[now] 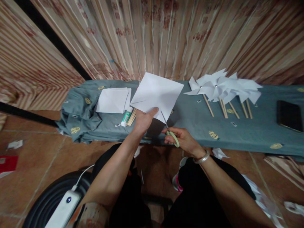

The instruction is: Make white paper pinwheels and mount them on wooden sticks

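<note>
My left hand point(143, 120) pinches the lower edge of a white square paper sheet point(156, 93) and holds it up over the blue-grey cloth-covered bench point(249, 126). My right hand point(182, 139) grips green-handled scissors point(169, 131), whose blades point up into the sheet's lower corner. A silver bangle circles my right wrist.
On the bench lie a stack of white paper squares point(113, 100), a glue stick point(126, 116), wooden sticks point(132, 117), several finished white paper pinwheels on sticks point(223, 88) and a black phone point(289, 119). Striped curtains hang behind. Paper scraps litter the tiled floor point(35, 158).
</note>
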Demonstrator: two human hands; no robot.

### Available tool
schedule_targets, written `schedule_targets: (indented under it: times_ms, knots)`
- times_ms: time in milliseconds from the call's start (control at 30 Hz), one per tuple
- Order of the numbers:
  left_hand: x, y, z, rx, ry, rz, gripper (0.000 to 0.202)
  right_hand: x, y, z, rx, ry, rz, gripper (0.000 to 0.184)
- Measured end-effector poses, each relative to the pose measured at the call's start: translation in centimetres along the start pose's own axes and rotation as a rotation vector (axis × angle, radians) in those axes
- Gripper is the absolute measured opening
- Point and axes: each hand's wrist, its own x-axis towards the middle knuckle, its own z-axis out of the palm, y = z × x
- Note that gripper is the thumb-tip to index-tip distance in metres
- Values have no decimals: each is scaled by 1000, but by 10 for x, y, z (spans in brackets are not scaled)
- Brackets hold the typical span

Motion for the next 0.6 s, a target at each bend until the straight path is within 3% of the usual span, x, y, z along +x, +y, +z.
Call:
schedule_targets:
  times_ms: [600]
  knots:
    - [-4,0,2,1,-68,69,45,-1,-6,1,-11,43,31,45]
